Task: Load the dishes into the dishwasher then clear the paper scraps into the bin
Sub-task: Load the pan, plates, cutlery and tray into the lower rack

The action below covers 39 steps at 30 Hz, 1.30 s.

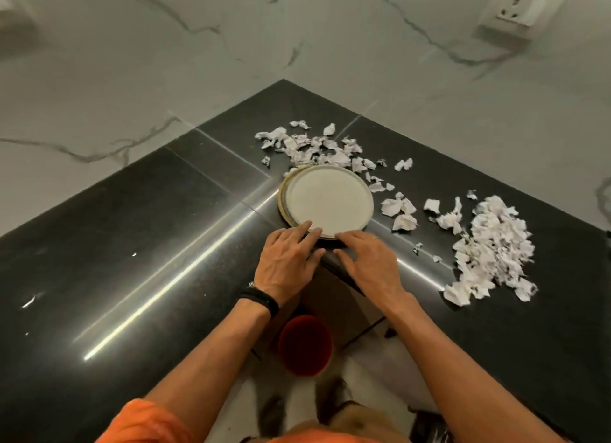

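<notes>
A small stack of round pale plates (327,199) sits on the black L-shaped counter (132,244), close to its inner corner. My left hand (286,264) lies at the near left rim of the stack with straight fingers touching the top plate. My right hand (368,264) lies at the near right rim, fingers also stretched onto the plate edge. Torn white paper scraps (314,148) are scattered behind the plates. A larger heap of scraps (492,247) lies to the right.
A red bin (304,343) stands on the floor below the counter's inner corner, between my forearms. Marbled white walls rise behind the counter, with a socket (519,11) at the upper right. A few loose scraps (400,211) lie right of the plates.
</notes>
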Tool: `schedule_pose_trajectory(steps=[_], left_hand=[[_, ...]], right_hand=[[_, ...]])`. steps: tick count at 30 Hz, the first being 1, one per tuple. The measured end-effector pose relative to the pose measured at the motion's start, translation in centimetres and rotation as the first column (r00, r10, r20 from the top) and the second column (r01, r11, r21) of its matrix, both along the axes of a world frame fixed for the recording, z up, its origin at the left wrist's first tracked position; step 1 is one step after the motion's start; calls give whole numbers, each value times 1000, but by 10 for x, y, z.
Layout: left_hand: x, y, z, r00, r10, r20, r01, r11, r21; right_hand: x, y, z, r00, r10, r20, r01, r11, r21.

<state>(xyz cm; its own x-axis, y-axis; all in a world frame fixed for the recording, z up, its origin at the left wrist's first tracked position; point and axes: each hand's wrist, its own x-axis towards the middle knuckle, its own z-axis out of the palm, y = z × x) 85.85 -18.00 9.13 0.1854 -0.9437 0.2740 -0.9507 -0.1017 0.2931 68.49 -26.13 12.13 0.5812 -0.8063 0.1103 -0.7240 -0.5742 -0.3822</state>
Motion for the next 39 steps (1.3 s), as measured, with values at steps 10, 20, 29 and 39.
schedule_pose_trajectory(steps=[10, 20, 29, 39], left_hand=[[18, -7, -9, 983, 171, -59, -171, 985, 10], [22, -26, -6, 993, 109, -55, -106, 993, 50], [8, -40, 10, 970, -240, -34, 240, 971, -9], [-130, -52, 12, 687, -725, -43, 709, 683, -175]], right_hand=[[34, -74, -44, 913, 213, -348, -264, 959, -104], [16, -65, -37, 969, 154, -191, -204, 939, -277], [-34, -25, -10, 987, -113, 116, 150, 906, -397], [-154, 98, 9, 866, -464, 185, 498, 776, -387]])
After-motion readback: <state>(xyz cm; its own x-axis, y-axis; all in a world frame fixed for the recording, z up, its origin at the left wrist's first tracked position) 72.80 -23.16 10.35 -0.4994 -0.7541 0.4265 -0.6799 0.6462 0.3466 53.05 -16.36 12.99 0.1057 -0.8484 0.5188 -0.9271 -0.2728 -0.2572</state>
